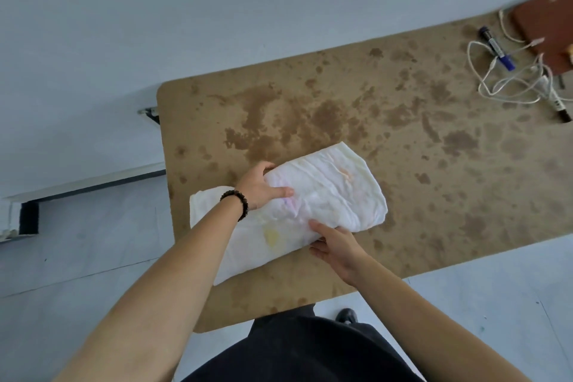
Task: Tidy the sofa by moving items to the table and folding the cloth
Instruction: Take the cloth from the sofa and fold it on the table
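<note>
Your left hand [259, 186] grips the cloth [335, 189] at its far edge, your right hand [336, 245] pinches its near edge.

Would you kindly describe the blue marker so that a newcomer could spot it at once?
Start at the stained brown table and look to its far right corner, beside the brown notebook. There, within loops of white cable, lies the blue marker; its blue end sets it apart from the black-tipped marker.

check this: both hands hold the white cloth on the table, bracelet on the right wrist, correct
No: the head view shows the bracelet on the left wrist. Otherwise right: the left hand and right hand both hold the cloth on the table.
</note>
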Motion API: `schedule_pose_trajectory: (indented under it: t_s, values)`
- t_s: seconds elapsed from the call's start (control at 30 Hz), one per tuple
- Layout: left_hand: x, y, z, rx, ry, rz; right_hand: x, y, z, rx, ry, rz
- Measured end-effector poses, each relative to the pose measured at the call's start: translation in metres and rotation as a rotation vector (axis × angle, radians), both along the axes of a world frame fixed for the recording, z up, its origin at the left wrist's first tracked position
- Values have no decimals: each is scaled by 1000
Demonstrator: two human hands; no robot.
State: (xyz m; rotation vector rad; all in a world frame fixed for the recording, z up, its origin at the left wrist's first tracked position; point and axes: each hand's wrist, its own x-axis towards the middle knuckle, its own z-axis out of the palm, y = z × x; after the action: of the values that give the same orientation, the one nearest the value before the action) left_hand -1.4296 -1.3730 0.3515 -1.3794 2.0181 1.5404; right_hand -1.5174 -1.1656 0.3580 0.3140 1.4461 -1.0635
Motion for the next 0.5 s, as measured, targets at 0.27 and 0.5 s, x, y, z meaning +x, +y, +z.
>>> schedule_pose_trajectory:
  t_s: [0.27,0.5]
  values:
    - [28,-8,79,-75,354,319,-63,-40,75,-127,415,222]
    - [40,28,132,-192,293,146,-96,-27,139,-256,740,643]
